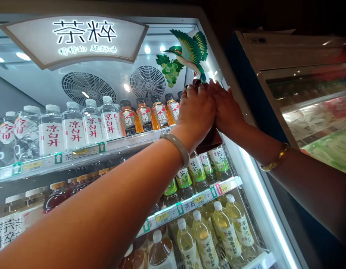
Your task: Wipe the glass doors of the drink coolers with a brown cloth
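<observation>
Near the upper right of the glass door [150, 149], my left hand [197, 108] presses a dark brown cloth [209, 140] against the front. A grey bangle [177, 147] circles that wrist. My right hand [227, 106], with a gold bangle [276, 158] on its wrist, lies against the left one, its fingers at the cloth's upper edge. Most of the cloth is hidden beneath both hands; its lower edge hangs below them. Just above the fingers is a kingfisher picture [191, 52] with green grapes [170, 71].
Behind the glass, shelves hold water bottles [74, 129], amber drink bottles [145, 116], green tea bottles [197, 168] and pale yellow bottles [208, 241]. A lit sign [83, 39] spans the top. Another glass-fronted cooler [310, 101] stands at right.
</observation>
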Available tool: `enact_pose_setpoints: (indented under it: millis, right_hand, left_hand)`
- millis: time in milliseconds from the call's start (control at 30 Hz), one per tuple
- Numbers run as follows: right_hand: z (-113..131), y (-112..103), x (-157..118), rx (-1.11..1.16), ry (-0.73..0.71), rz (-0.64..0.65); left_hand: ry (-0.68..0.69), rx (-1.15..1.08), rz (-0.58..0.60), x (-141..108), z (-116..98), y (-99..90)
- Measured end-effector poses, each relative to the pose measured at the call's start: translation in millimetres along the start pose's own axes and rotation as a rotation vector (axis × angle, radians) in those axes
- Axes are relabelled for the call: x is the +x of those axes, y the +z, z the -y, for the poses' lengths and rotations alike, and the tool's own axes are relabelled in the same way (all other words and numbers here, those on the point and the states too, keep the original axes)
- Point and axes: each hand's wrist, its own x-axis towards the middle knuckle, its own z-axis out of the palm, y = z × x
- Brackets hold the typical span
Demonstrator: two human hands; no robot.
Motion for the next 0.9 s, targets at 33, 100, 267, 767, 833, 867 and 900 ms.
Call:
enact_pose_setpoints:
  millis: [33,100,267,767,833,867,900]
  right_hand:
    - [3.3,0.6,5.2,0.019,0.008,0.002]
    - [9.9,2.3,12.6,0.053,0.033,0.005]
    - [30.5,8.1,13.1,0.084,-0.030,0.017]
    - [52.2,21.8,6.8,0.001,-0.057,-0.035]
    - [64.3,23.2,10.4,0.015,-0.056,-0.023]
    - [70.0,24.0,11.7,0.033,-0.050,-0.010]
    - [74.8,24.8,12.5,0.055,-0.043,0.004]
  left_hand:
    - [0.000,0.008,0.011,-2.0,-0.7,-0.5]
    - [0.015,0.040,0.034,-6.7,4.4,-3.0]
    - [-0.005,0.022,-0.045,-11.1,31.9,-9.5]
    - [-0.060,0.075,0.036,-39.0,51.8,-31.8]
    - [-0.133,0.073,0.049,-32.7,51.6,-33.3]
    - [-0.158,0.072,0.058,-31.8,50.4,-33.9]
    - [-0.172,0.075,0.071,-32.8,49.4,-34.6]
